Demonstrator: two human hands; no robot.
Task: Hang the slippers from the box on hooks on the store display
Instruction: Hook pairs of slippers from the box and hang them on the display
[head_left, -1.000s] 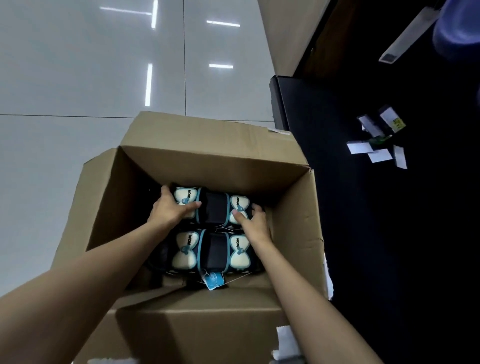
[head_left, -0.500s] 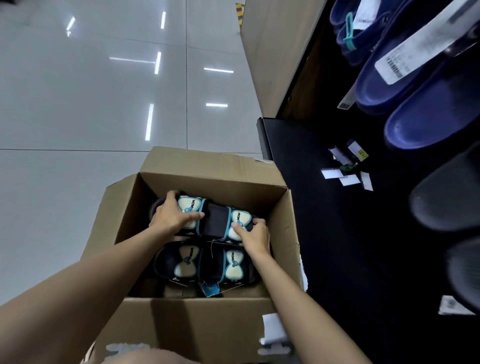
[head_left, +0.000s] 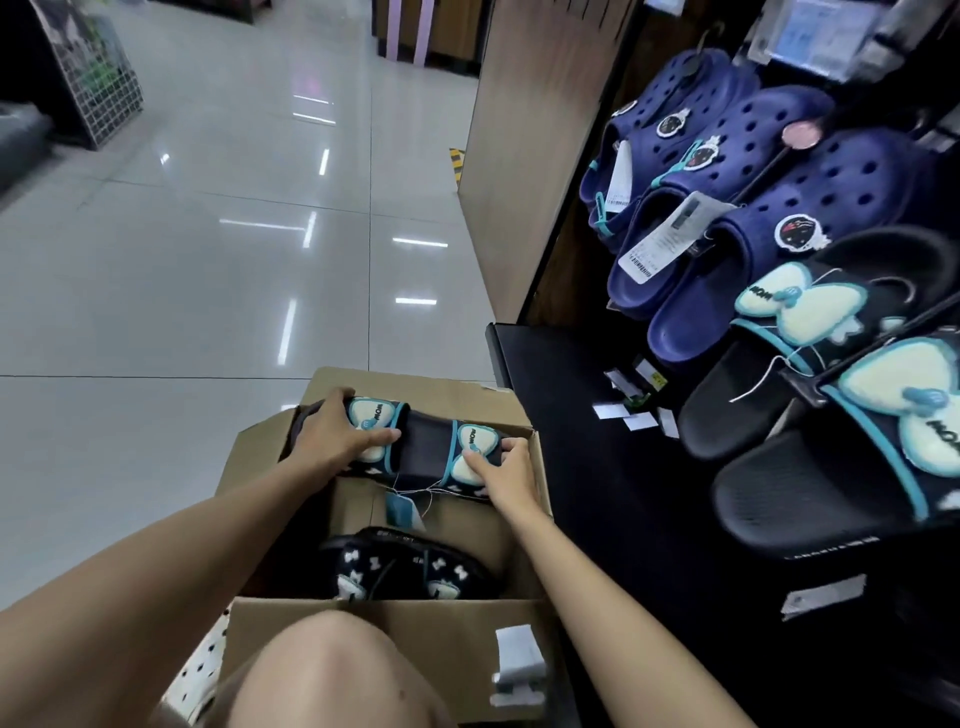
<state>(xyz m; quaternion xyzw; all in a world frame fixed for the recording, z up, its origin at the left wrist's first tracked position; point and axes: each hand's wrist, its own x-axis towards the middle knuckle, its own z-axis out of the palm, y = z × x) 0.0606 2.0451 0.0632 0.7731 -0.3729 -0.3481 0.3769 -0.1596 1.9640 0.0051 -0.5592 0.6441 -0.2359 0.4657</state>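
The left hand (head_left: 332, 441) and right hand (head_left: 506, 470) each clasp one end of a black bow-trimmed slipper pair (head_left: 421, 447), now lifted above the brown cardboard box (head_left: 535, 499) where it lay a second ago. Another pair (head_left: 410, 564) remains inside at six o'clock. With matching slippers hanging (head_left: 810, 322) at three o'clock, hooking likely comes next.

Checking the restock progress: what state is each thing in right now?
Held slipper pair: lifted above the box, gripped at both ends.
Left hand: grips the pair's left end.
Right hand: grips its right end.
Cardboard box: open, one pair inside.
Display slippers: hanging.
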